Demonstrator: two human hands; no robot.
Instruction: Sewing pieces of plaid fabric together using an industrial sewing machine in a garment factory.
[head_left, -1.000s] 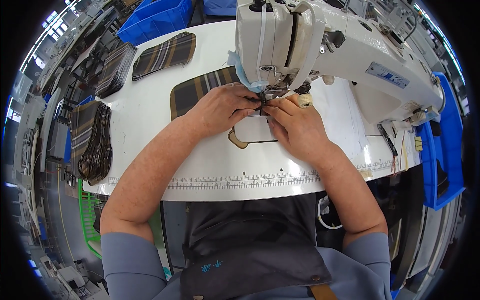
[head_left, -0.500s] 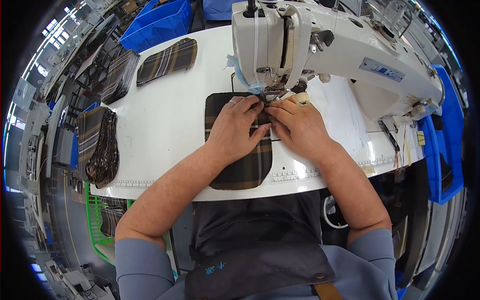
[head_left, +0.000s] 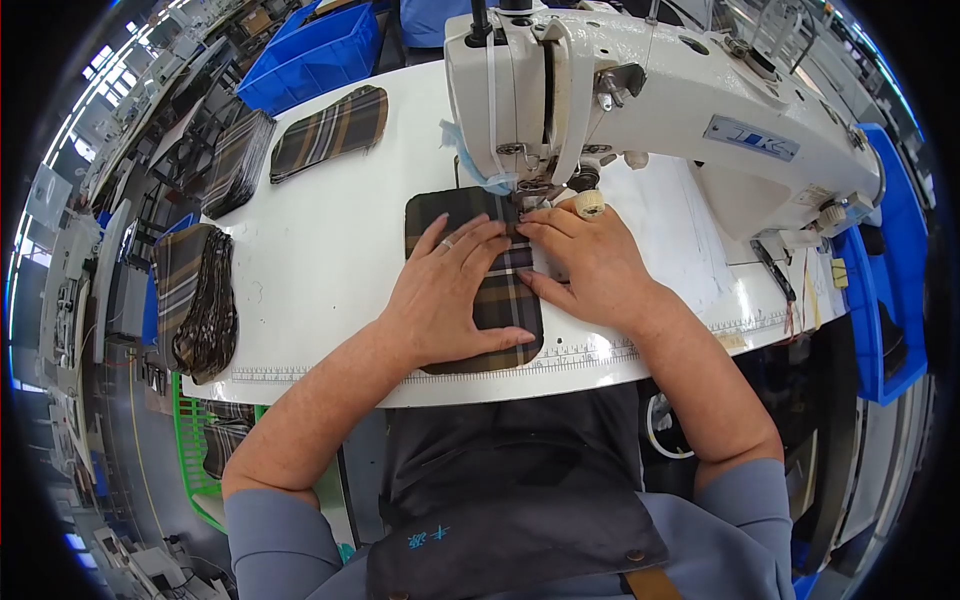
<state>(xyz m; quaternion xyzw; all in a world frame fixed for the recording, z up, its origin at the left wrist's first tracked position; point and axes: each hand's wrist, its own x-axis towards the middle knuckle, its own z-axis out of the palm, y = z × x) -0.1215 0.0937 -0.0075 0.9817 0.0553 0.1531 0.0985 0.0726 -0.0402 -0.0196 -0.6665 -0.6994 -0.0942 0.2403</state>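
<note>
A dark plaid fabric piece (head_left: 500, 295) with rounded corners lies on the white sewing table, its upper right edge by the presser foot (head_left: 530, 197) of a white sewing machine (head_left: 640, 85). My left hand (head_left: 430, 305) rests on the fabric with fingers spread and thumb stretched toward its right edge; a ring is on one finger. My right hand (head_left: 600, 265) lies along the fabric's right edge, just below the needle area. Its fingers are extended and the thumb stands apart, touching the cloth. The needle itself is too small to make out.
Stacks of plaid pieces (head_left: 195, 300) sit at the table's left edge, with another plaid pile (head_left: 330, 130) farther back. Blue bins (head_left: 310, 60) stand behind and at the right. A green basket (head_left: 190, 440) is below left. Black snips (head_left: 773, 270) lie near the machine's base.
My left hand has moved down and left over the fabric, its fingers spreading. The right hand stays near the presser foot, its thumb slightly lower. The whole view has shifted a little.
</note>
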